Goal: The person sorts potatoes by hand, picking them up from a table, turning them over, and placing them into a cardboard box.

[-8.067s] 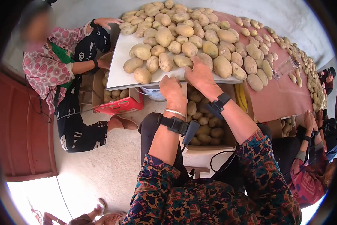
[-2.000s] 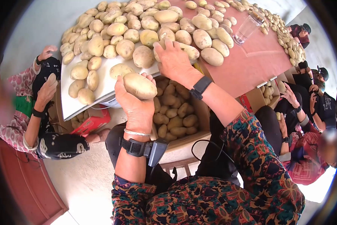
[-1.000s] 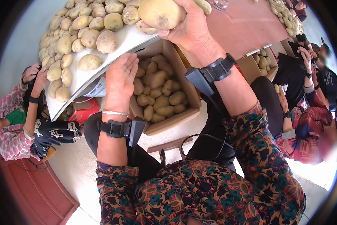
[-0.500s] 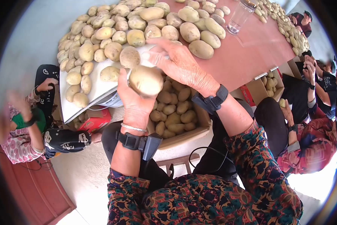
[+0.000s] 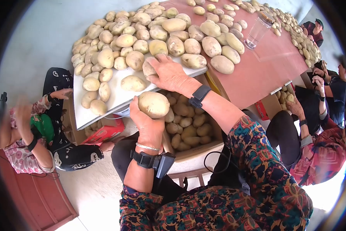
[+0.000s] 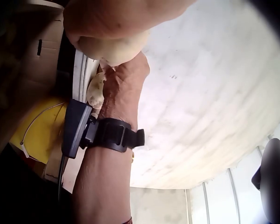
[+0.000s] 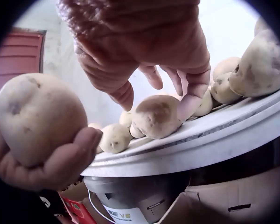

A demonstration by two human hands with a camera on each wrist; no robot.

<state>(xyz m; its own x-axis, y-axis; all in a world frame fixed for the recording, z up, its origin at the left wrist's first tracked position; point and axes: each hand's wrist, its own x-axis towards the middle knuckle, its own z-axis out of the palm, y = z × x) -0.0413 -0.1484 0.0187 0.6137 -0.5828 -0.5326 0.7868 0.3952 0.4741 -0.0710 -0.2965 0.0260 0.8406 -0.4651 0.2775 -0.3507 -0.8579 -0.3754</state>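
My left hand [image 5: 146, 125] holds a large pale potato [image 5: 153, 104] in its curled fingers, just off the front edge of a white board [image 5: 115, 102]. In the right wrist view that potato [image 7: 39, 116] sits in the palm at the left. My right hand [image 5: 171, 75] reaches over a smaller, dirt-marked potato [image 7: 154, 116] lying near the board's edge. Its fingers touch the potato's right side, while the thumb stands apart on the left. A heap of potatoes [image 5: 124, 40] covers the back of the board, with several loose ones at the left.
Under the board's edge is a cardboard box [image 5: 203, 151] of potatoes, with a bucket [image 7: 102, 191] beside it. A glass jar [image 5: 258, 32] stands on the red tabletop [image 5: 269, 73]. A red box [image 5: 109, 131] lies left. Other people sit at both sides.
A second ago my right hand held a large potato and the left was empty. The potato passed into my left hand, and my right hand moved left to a smaller one on the board.
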